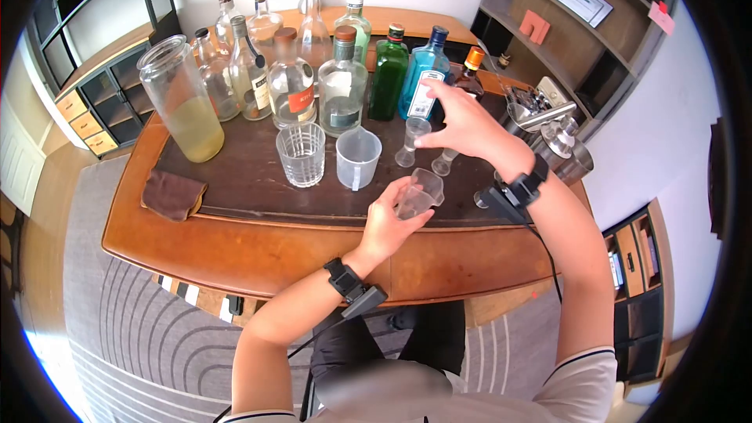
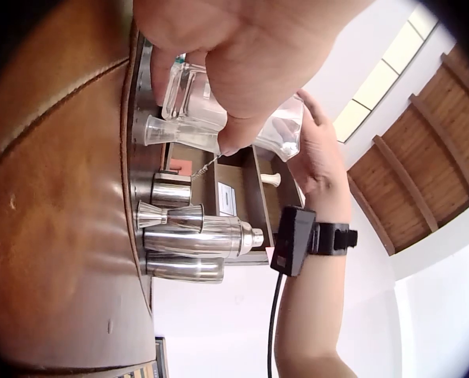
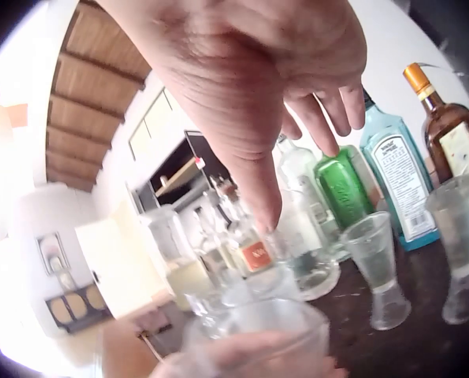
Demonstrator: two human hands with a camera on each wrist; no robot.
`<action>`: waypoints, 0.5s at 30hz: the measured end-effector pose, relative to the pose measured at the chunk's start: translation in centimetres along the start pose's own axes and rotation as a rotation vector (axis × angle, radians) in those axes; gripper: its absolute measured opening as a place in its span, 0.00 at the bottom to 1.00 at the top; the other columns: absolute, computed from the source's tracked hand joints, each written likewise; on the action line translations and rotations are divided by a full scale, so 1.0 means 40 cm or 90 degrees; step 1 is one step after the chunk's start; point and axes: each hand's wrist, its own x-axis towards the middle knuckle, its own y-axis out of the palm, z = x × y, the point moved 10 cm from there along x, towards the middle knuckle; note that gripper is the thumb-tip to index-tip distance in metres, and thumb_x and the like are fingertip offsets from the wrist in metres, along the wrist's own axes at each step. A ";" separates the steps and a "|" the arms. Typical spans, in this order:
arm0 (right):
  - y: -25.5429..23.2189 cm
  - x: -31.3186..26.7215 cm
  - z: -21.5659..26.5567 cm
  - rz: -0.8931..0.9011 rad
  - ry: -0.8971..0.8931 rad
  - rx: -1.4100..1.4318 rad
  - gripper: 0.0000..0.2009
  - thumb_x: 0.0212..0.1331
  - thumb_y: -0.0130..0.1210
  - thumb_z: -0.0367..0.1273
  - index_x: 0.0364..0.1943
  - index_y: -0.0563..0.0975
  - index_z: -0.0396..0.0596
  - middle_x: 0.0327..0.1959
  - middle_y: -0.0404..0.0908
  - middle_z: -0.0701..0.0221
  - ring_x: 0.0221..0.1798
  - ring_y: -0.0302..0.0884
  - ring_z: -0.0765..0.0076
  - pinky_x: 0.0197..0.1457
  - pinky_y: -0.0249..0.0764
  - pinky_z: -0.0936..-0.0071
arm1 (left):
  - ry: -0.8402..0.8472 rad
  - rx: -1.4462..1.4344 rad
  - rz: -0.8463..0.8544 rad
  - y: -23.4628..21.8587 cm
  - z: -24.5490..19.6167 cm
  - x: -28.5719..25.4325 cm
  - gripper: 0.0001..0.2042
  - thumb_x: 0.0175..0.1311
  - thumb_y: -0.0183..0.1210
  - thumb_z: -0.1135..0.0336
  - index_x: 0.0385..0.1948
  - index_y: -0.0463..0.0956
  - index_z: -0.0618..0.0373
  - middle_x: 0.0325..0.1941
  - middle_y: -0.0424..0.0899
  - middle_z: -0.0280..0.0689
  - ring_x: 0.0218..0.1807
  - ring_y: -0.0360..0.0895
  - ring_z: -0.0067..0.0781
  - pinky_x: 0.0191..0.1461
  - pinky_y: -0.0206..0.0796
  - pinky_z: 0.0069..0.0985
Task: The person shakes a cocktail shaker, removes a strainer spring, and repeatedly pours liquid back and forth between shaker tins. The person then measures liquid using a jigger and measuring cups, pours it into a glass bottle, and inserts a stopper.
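My left hand (image 1: pixel 385 223) grips a small clear cup (image 1: pixel 421 194) above the table's front part; in the right wrist view this cup (image 3: pixel 301 335) is large and blurred at the bottom. My right hand (image 1: pixel 474 129) is raised beyond it with fingers spread, holding nothing visible. Under and beside that hand stand two clear hourglass-shaped measures, one nearer the middle (image 1: pixel 407 145) and one farther right (image 1: pixel 443 163), partly hidden by the hand. In the right wrist view my right hand (image 3: pixel 250 79) hangs above the bottles, touching neither measure (image 3: pixel 374 264).
Several bottles, including a green one (image 1: pixel 389 74) and a blue one (image 1: pixel 425 70), line the back. A pitcher of yellowish liquid (image 1: pixel 196 127) stands left, near a folded brown cloth (image 1: pixel 174 194). A ribbed glass (image 1: pixel 301 158) and a measuring cup (image 1: pixel 359 160) stand mid-table. Metal shakers (image 2: pixel 195 236) are at the right.
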 end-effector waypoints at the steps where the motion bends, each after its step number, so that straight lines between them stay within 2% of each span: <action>1: 0.031 0.011 0.009 0.036 -0.054 -0.124 0.51 0.37 0.78 0.40 0.69 0.63 0.37 0.60 0.76 0.48 0.62 0.74 0.43 0.67 0.70 0.57 | -0.013 -0.001 0.006 0.002 0.003 0.000 0.32 0.58 0.71 0.77 0.64 0.66 0.64 0.58 0.80 0.39 0.55 0.79 0.25 0.59 0.75 0.25; 2: 0.070 0.026 -0.020 0.107 -0.002 -0.128 0.56 0.34 0.79 0.40 0.71 0.59 0.38 0.62 0.74 0.47 0.65 0.71 0.40 0.69 0.68 0.53 | -0.025 -0.002 0.012 0.004 0.007 0.001 0.31 0.57 0.71 0.77 0.64 0.67 0.64 0.58 0.80 0.39 0.55 0.80 0.25 0.58 0.75 0.24; 5: 0.127 0.049 -0.073 0.158 0.038 -0.117 0.59 0.32 0.80 0.40 0.72 0.56 0.39 0.63 0.73 0.47 0.66 0.71 0.41 0.69 0.68 0.54 | -0.029 0.005 -0.004 -0.004 0.011 0.003 0.31 0.57 0.71 0.76 0.63 0.67 0.64 0.57 0.80 0.39 0.55 0.80 0.24 0.58 0.75 0.23; 9: 0.171 0.066 -0.125 0.165 0.083 -0.077 0.60 0.31 0.80 0.37 0.74 0.53 0.38 0.65 0.71 0.47 0.67 0.70 0.43 0.66 0.71 0.55 | -0.026 0.014 -0.001 -0.002 0.014 0.005 0.32 0.57 0.72 0.74 0.63 0.67 0.64 0.57 0.82 0.40 0.55 0.80 0.25 0.59 0.74 0.25; 14: 0.180 0.071 -0.105 0.163 0.090 -0.111 0.60 0.31 0.79 0.34 0.74 0.52 0.41 0.62 0.74 0.48 0.64 0.74 0.41 0.63 0.74 0.54 | -0.046 0.030 0.007 0.002 0.015 0.004 0.32 0.57 0.72 0.72 0.63 0.67 0.63 0.56 0.82 0.41 0.55 0.81 0.27 0.61 0.73 0.27; 15: 0.183 0.073 -0.104 0.172 0.108 -0.112 0.60 0.31 0.79 0.33 0.74 0.53 0.42 0.60 0.76 0.48 0.63 0.75 0.43 0.64 0.73 0.56 | -0.037 0.035 0.008 0.002 0.011 0.004 0.32 0.57 0.72 0.72 0.63 0.67 0.63 0.56 0.83 0.42 0.55 0.81 0.27 0.61 0.73 0.28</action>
